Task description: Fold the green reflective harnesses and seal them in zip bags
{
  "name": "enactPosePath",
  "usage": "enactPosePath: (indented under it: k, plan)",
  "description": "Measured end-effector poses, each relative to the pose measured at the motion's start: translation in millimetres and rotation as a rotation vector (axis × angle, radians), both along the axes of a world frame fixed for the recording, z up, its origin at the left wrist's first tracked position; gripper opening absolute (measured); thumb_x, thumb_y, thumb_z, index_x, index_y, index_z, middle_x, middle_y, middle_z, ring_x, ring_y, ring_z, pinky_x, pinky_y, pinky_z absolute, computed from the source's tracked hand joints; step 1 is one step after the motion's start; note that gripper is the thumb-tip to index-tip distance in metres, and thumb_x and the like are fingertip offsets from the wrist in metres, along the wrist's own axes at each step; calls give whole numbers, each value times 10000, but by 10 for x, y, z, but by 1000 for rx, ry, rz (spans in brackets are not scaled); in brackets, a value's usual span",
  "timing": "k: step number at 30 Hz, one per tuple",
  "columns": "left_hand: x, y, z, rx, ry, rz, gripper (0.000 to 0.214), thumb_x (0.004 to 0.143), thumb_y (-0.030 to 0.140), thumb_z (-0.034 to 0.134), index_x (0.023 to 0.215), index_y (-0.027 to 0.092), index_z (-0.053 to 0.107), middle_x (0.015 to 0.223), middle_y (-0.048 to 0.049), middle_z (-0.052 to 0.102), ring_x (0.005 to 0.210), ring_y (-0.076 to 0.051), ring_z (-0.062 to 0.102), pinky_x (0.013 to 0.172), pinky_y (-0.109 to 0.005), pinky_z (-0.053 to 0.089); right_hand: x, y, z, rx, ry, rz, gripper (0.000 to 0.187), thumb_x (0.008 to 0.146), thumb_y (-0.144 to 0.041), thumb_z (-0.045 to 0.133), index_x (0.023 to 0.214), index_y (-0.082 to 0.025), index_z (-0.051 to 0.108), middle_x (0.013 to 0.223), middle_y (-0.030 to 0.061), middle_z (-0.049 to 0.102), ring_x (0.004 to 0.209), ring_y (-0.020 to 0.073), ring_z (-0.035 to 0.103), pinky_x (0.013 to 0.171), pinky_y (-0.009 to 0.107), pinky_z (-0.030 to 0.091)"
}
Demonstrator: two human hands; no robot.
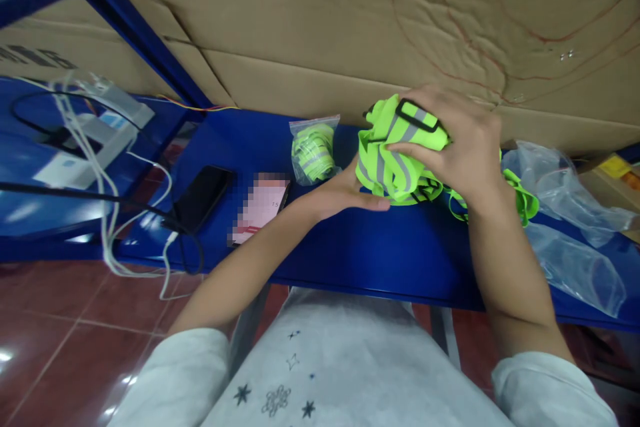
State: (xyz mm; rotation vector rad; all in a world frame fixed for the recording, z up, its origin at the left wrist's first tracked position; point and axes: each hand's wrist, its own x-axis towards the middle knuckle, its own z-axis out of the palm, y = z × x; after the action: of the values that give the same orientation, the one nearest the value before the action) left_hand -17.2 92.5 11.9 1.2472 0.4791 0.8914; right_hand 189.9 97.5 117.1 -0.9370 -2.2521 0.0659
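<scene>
A bundle of neon yellow-green reflective straps (395, 167), with grey stripes and a black rectangular buckle, is held above the blue table. My right hand (463, 137) grips it from above and the right, its thumb pressed across the front. At the bundle's lower left is my left hand (345, 197), palm towards it and thumb stretched out. The other left fingers are mostly hidden behind the straps. More green strap (523, 200) lies behind my right forearm. A clear zip bag (314, 153) with a rolled green reflective strap stands just left of the bundle.
On the blue table (350, 253) lie a phone with a lit pink screen (263, 203) and a black phone (203, 197). White cables (107, 213) and a power strip (100, 137) are at left. Empty clear bags (575, 267) lie at right. Cardboard (300, 33) stands behind.
</scene>
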Motion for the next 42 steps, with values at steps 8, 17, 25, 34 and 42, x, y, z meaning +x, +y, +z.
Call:
enactPosePath:
  k: [8,17,25,34,42]
  plan:
    - [-124,181,-101,304,-77,475,1046,713,792,763,1575,512,241,1669,-30,346,1594,-359,281,1246,-560,359,-16,-23,-25,93,-151,44,552,951,-492,677,1472,-352,564,1468,34,622,1366,286,595,1197,446,464]
    - [-15,8,41,302,-10,389,1006,645,675,892,1484,366,430,1495,-72,561,1421,-367,538,1087,-541,561,-208,-72,-119,51,-45,67,533,939,-530,691,1416,-302,624,1426,40,661,1345,288,618,1177,456,485]
    - [47,-131,92,12,57,148,534,701,451,918,1130,230,691,1123,-46,765,1007,-293,769,855,-505,681,-278,-131,-123,-98,98,63,500,878,-434,793,1341,-275,688,1332,44,721,1267,291,672,1137,447,515]
    - [-16,-100,155,231,230,206,532,737,481,876,1139,177,706,1084,-77,777,1115,-290,719,1000,-486,602,-309,-250,-133,-260,296,-117,467,787,-425,865,1202,-236,768,1136,51,788,1067,297,748,982,435,592]
    - [-81,44,16,515,382,630,772,632,645,904,1205,221,607,1133,-92,743,1064,-300,720,977,-465,569,-349,-296,-63,-435,477,-128,378,821,-522,814,997,-188,797,922,21,790,836,218,744,747,341,624]
